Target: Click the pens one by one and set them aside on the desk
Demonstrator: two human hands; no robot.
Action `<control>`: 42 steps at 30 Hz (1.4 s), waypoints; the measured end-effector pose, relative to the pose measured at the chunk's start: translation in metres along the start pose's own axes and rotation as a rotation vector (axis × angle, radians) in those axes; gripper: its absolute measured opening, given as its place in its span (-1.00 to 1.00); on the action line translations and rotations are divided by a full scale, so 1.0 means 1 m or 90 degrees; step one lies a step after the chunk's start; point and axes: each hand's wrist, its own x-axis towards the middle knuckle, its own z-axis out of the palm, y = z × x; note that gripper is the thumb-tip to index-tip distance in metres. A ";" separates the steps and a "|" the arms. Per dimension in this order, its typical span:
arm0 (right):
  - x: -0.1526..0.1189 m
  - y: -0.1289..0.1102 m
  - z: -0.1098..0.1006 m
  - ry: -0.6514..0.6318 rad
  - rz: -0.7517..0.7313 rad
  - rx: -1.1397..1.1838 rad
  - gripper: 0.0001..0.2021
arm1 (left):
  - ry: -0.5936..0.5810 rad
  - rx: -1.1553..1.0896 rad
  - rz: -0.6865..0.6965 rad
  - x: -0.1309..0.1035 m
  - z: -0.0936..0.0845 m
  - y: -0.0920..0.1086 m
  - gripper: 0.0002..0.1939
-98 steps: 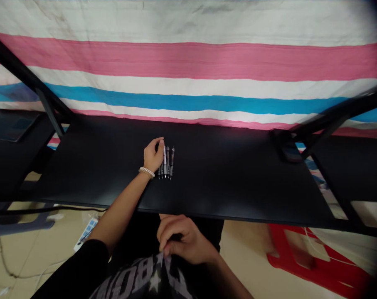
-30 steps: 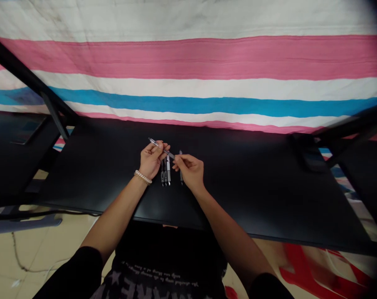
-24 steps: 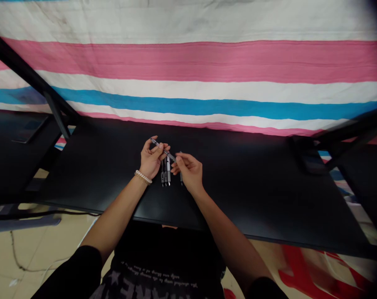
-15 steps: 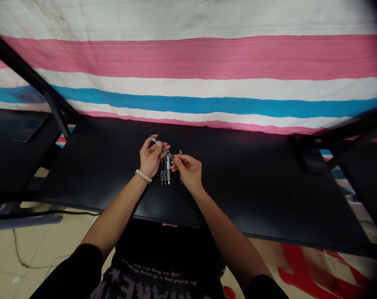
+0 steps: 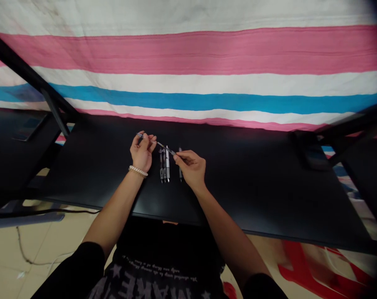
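My left hand (image 5: 142,153) pinches the clear upper barrel of a pen (image 5: 140,135) above the table. My right hand (image 5: 192,169) closes on the pen's dark front part (image 5: 173,153). A thin refill (image 5: 161,145) shows in the gap between the two hands, so the pen looks drawn apart. Below, two dark pens (image 5: 163,166) and a white-and-grey pen (image 5: 167,164) lie side by side, tips toward me. A separate dark pen (image 5: 180,168) rests just left of my right hand, partly hidden by its fingers.
The black table (image 5: 253,178) carries a dark, flat object (image 5: 313,151) at its right end. Behind it hangs a striped cloth (image 5: 207,54). Black frame bars (image 5: 35,74) slant at both sides. A red plastic stool (image 5: 300,265) stands at the lower right.
My left hand has moved left, away from my right hand, with the pen's barrel. The gap between the hands is wider, and more of the refill shows.
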 end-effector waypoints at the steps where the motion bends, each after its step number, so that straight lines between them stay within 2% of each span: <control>1: 0.000 0.000 -0.001 -0.002 -0.004 0.000 -0.89 | 0.000 -0.005 -0.005 0.001 0.000 0.001 -0.50; 5: 0.000 -0.004 -0.001 0.002 -0.015 0.002 -0.90 | -0.005 0.005 -0.012 -0.001 0.001 -0.001 -0.54; 11: 0.000 -0.006 0.000 -0.007 -0.015 0.037 -0.90 | 0.032 -0.022 -0.009 -0.003 0.003 -0.001 -0.62; 17: 0.001 -0.005 -0.001 -0.002 0.014 0.023 -0.86 | -0.012 -0.036 -0.053 -0.005 0.004 0.000 -0.59; 25: -0.001 0.001 0.001 -0.039 0.010 0.006 -0.85 | -0.007 -0.005 -0.041 -0.005 0.002 -0.001 -0.57; 32: -0.003 -0.001 0.001 -0.002 -0.096 -0.114 -0.93 | -0.121 0.092 -0.061 -0.021 0.008 -0.011 -0.41; 36: -0.004 -0.007 0.001 -0.007 -0.141 -0.157 -0.94 | -0.116 0.079 -0.065 -0.023 0.008 -0.013 -0.40; 40: -0.005 -0.008 0.001 -0.048 -0.188 -0.154 -0.85 | -0.093 0.048 -0.049 -0.021 0.007 -0.012 -0.42; 42: -0.005 -0.005 0.000 -0.057 -0.154 -0.142 -0.82 | -0.093 0.043 -0.053 -0.021 0.007 -0.011 -0.43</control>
